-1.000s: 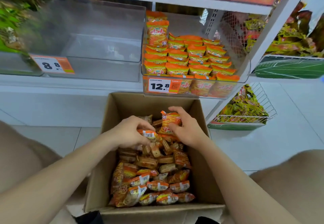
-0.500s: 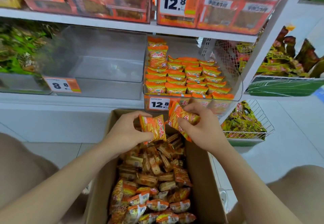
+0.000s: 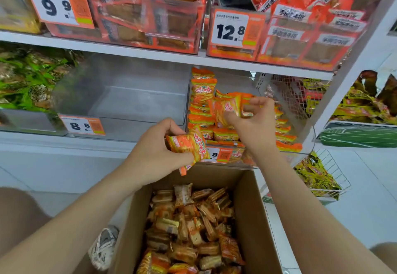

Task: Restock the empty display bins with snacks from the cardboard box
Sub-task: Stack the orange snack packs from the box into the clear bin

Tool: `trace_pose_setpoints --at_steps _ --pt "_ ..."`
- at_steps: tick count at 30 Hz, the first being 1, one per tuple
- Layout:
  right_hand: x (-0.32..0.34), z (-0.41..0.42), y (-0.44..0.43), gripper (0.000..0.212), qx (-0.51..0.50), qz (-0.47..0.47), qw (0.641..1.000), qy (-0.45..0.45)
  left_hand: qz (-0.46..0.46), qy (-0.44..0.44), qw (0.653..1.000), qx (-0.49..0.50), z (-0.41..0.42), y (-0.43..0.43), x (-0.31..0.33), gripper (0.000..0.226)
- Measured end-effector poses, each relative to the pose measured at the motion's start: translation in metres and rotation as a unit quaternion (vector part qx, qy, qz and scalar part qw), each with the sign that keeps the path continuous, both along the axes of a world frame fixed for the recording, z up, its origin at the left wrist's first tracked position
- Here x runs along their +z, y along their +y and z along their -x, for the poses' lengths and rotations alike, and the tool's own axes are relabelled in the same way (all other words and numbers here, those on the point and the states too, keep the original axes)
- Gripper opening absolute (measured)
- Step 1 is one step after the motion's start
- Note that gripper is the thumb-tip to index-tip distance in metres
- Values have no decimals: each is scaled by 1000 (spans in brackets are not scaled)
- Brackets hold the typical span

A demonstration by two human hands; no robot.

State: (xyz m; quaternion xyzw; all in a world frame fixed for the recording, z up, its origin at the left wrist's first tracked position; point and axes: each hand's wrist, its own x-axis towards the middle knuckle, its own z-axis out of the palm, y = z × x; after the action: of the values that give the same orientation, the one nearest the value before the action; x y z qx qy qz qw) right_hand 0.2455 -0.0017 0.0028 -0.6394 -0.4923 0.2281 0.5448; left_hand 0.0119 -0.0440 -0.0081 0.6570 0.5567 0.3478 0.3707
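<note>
**Q:** Status of the left section?
**A:** A bin of green packets [image 3: 23, 80] sits at the far left of the middle shelf. Just beside it is the clear empty bin [image 3: 133, 99], with an 8.8 price tag [image 3: 81, 125] on its front.

**Q:** Left hand?
**A:** The left hand [image 3: 156, 155] is raised above the far edge of the cardboard box [image 3: 251, 209], in front of the shelf. Its thumb and fingers pinch one orange snack packet [image 3: 189, 147], which is held tilted.

**Q:** Box contents?
**A:** Loose snack packs [image 3: 193, 220] in orange and gold fill the box. A shoe [image 3: 103, 245] rests on the floor just to its left.

**Q:** Right hand?
**A:** The right hand [image 3: 255, 123] is at the mouth of the stocked bin [image 3: 234, 80], over the rows of orange packets [image 3: 202, 121]. Its fingers are curled round a second packet [image 3: 227, 108].

**Q:** Far right?
**A:** A wire basket [image 3: 335, 172] holds yellow packets, low beside the shelf unit.
</note>
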Motion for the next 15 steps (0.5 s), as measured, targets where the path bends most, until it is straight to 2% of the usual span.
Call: trace_pose_setpoints --at_steps 4,8,10,15 --pt "-8 7 56 39 25 -57 983 -171 -41 -9 998 37 -2 18 6 49" --pt "-15 11 97 39 82 -67 946 -306 -48 -8 997 64 -5 27 6 48" --pt "-17 11 110 38 110 -27 938 -328 -49 0 996 73 -6 29 4 49" --pt "-6 6 129 35 151 41 938 -309 -43 7 997 71 -7 30 2 48"
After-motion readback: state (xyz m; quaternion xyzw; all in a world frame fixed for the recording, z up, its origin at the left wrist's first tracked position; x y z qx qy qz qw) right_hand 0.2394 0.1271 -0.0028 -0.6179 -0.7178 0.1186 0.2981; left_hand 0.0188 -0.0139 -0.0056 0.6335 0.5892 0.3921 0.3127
